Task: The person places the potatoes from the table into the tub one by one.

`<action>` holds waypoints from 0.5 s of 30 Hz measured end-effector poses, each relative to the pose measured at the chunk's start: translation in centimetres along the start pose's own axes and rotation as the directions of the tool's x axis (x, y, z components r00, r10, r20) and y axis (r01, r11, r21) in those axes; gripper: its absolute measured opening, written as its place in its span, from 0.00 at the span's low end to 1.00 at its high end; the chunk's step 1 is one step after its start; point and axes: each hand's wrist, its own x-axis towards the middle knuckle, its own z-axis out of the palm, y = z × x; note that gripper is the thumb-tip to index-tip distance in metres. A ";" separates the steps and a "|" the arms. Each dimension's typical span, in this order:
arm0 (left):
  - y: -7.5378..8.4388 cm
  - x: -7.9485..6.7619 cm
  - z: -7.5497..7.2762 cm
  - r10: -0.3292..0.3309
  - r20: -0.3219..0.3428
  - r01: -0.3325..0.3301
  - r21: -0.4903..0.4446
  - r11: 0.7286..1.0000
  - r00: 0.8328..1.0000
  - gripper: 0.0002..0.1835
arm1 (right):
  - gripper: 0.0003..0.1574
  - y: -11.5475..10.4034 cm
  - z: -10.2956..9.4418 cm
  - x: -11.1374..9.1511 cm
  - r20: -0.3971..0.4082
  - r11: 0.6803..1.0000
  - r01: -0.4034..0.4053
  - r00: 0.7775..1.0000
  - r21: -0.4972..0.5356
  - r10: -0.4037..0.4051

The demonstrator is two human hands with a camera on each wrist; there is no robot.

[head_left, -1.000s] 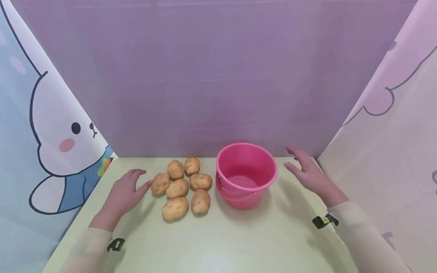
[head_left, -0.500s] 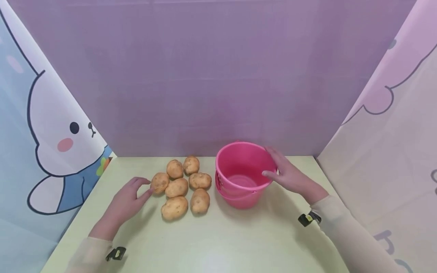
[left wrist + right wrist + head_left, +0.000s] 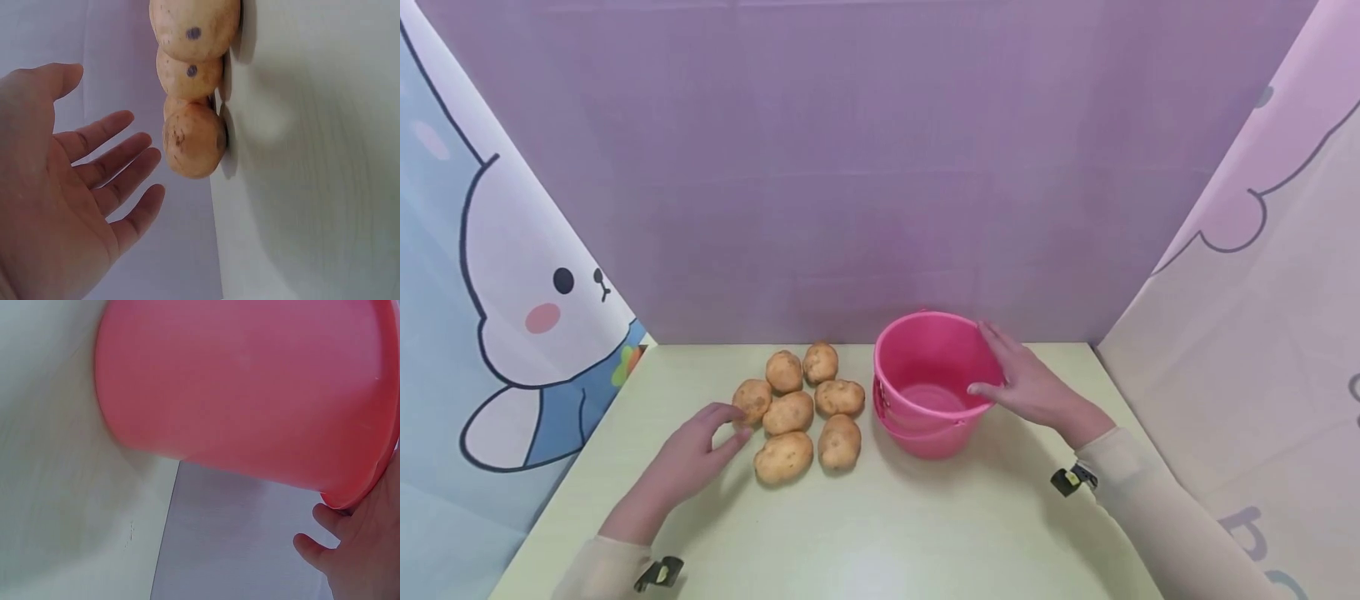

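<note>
Several brown potatoes (image 3: 789,413) lie grouped on the table, left of the pink bucket (image 3: 931,437). My left hand (image 3: 688,458) is at the group's left side, its fingertips beside the leftmost potato (image 3: 752,400). In the left wrist view, a gap shows between the spread, slightly bent fingers of the left hand (image 3: 81,181) and the nearest potato (image 3: 195,140). My right hand (image 3: 1037,392) holds the bucket's right rim, thumb over the inside. In the right wrist view, two fingertips of the right hand (image 3: 369,544) show outside the rim; its other fingers are hidden.
The pale table (image 3: 880,533) ends at a purple cloth backdrop (image 3: 865,183). Printed cloths with a rabbit (image 3: 542,267) and a cloud shape stand at the left and right. The bucket's handle (image 3: 917,433) hangs down against its front.
My right hand has come left from beside the bucket and taken hold of its rim. My left hand has shifted right and nearer, to the leftmost potato. The potatoes and bucket stay in place.
</note>
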 end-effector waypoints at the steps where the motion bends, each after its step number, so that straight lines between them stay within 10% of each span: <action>1: 0.1 -0.1 0.1 0.007 0.002 -0.007 -0.007 1.000 1.000 0.23 | 0.73 0.0 0.0 0.1 -0.001 1.000 0.003 1.000 -0.010 -0.004; 15: 1.1 -1.0 2.8 0.024 0.059 -0.020 -0.052 0.998 0.998 0.34 | 0.73 0.3 0.1 0.2 0.007 0.999 0.014 1.000 -0.031 -0.013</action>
